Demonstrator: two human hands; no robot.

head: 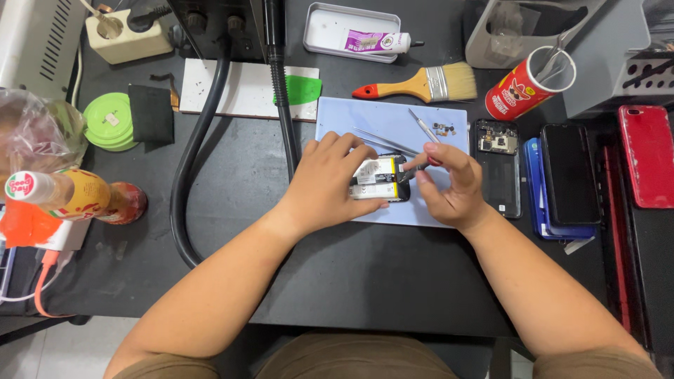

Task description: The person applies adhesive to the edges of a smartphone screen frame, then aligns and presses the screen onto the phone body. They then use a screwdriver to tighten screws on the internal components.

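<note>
An opened phone (382, 180) with its white and yellow battery showing lies on a pale blue mat (393, 123). My left hand (330, 184) wraps over the phone's left side and holds it down. My right hand (449, 186) pinches a small red-handled tool (430, 160) with thumb and forefinger, its tip at the phone's right edge. Metal tweezers (386, 142) and a thin silver tool (423, 128) lie on the mat just behind the hands. Several tiny parts (444, 129) sit near the mat's far right corner.
A phone back shell (498, 165), a blue phone under a black one (569, 175) and a red phone (647, 154) lie to the right. Behind are a brush (421, 84), a red cup of tools (530, 84), a glue tube in a tray (351, 31), black hoses (281, 91). Bottles (77, 196) stand left.
</note>
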